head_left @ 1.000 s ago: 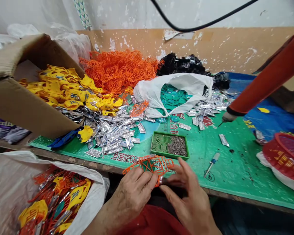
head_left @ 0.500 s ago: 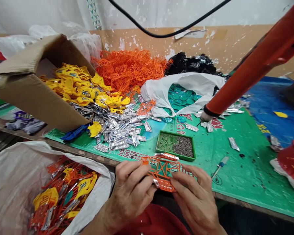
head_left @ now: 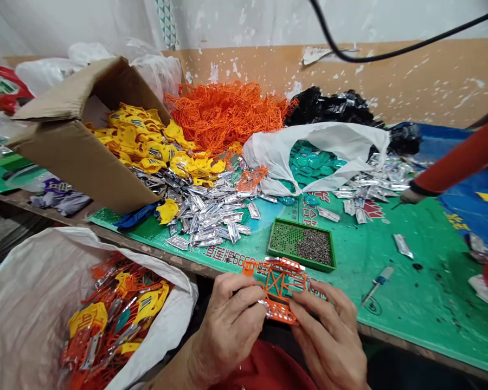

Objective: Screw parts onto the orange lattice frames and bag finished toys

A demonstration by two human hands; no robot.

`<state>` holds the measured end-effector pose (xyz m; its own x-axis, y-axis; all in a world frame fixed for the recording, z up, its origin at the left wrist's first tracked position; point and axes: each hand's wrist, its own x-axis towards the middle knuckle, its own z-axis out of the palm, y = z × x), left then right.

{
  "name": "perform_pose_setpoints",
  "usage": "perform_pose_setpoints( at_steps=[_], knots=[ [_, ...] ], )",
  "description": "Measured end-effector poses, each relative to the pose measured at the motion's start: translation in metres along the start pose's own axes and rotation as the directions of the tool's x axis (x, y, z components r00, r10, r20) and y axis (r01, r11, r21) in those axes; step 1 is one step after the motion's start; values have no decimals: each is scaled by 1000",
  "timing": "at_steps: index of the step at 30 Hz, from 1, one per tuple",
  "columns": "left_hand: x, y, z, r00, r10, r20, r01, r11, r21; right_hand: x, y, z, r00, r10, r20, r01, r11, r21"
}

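Note:
An orange plastic lattice frame (head_left: 277, 287) is held between my two hands at the table's front edge, with silvery strips along its sides. My left hand (head_left: 233, 319) pinches its left end, thumb and fingers closed on it. Wrapped round the right end is my right hand (head_left: 329, 325), its fingers pressed along the near side. Just beyond the frame lies a green tray (head_left: 301, 244) of small metal screws. To the right an orange-red electric screwdriver (head_left: 451, 162) hangs tilted, bit downward, apart from my hands.
A cardboard box (head_left: 81, 162) spills yellow parts (head_left: 142, 135) beside silver pieces (head_left: 215, 216). Behind are an orange frame heap (head_left: 228, 114) and a white bag (head_left: 268, 151) of teal parts. An open sack (head_left: 28, 303) of assembled pieces stands left. A small screwdriver (head_left: 378, 284) lies right.
The view has turned slightly left, so the table's things sit farther right. The hanging screwdriver has swung right, away from my hands. Both hands still grip the orange frame.

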<state>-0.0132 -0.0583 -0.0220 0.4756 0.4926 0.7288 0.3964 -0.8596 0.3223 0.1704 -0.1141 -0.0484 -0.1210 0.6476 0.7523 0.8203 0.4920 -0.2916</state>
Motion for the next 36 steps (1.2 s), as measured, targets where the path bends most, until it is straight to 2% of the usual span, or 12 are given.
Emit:
perform_pose_setpoints(
  at_steps=[10, 19, 25, 36],
  knots=[
    [3, -4, 1, 999, -31, 44, 35, 995, -96, 0, 4, -1, 999, -30, 18, 29, 999, 43],
    [2, -5, -3, 979, -66, 192, 88, 990, -107, 2, 2, -1, 1000, -24, 6, 24, 998, 50],
    [6, -8, -7, 969, 20, 247, 1, 996, -85, 1, 3, -4, 999, -10, 36, 8, 998, 54],
    [5, -11, -3, 969, 92, 228, -76, 994, -77, -5, 7, -6, 999, -9, 37, 7, 997, 71]
  ],
)
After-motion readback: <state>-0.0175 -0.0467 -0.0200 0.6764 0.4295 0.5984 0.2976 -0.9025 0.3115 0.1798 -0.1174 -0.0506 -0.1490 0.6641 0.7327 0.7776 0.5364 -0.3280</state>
